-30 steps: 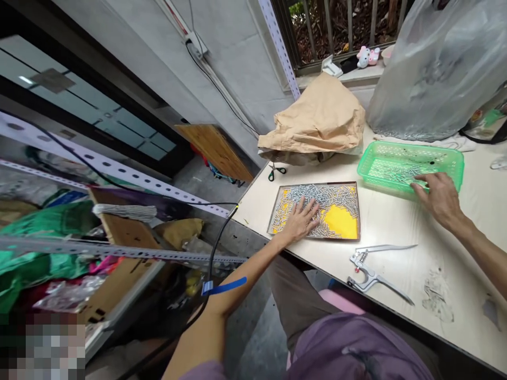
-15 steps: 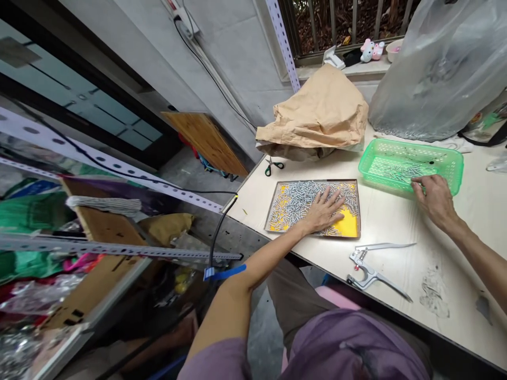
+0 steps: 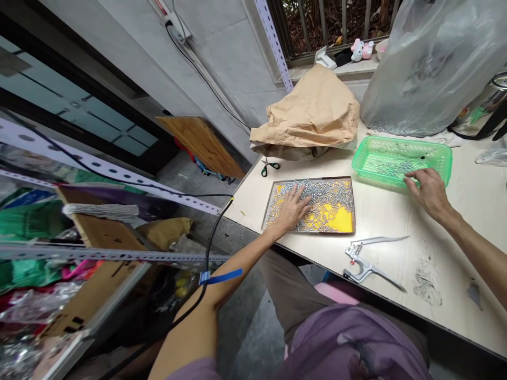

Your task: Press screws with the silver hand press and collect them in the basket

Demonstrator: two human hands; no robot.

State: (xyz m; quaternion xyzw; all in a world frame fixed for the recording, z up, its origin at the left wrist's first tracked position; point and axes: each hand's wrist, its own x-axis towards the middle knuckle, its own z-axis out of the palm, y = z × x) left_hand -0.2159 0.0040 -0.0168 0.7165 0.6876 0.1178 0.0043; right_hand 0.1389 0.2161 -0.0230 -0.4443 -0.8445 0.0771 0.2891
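My left hand (image 3: 292, 209) lies palm down with spread fingers on the small silver screws (image 3: 328, 191) in a shallow rectangular tray (image 3: 354, 205). Bare yellow bottom shows at the tray's right. At the front rim of a green plastic basket (image 3: 362, 173), my right hand (image 3: 430, 194) hovers or rests, with bent fingers and a gap between thumb and forefinger. Nothing is seen in it. More screws (image 3: 390, 167) lie inside the basket, partly behind that hand. Metal hand pliers (image 3: 366, 266) lie on the table in front of the tray.
Green-handled scissors (image 3: 270, 168) lie behind the tray, near a crumpled brown paper bag (image 3: 312, 113). A large clear plastic bag (image 3: 420, 79) and a metal kettle (image 3: 481, 108) stand at the back right. A black cable (image 3: 214, 232) hangs beside my left arm, near the table (image 3: 309, 248) edge.
My left hand has slid leftwards over the screws, which are now spread further across the yellow bottom. My right hand remains by the basket. The view has shifted slightly.
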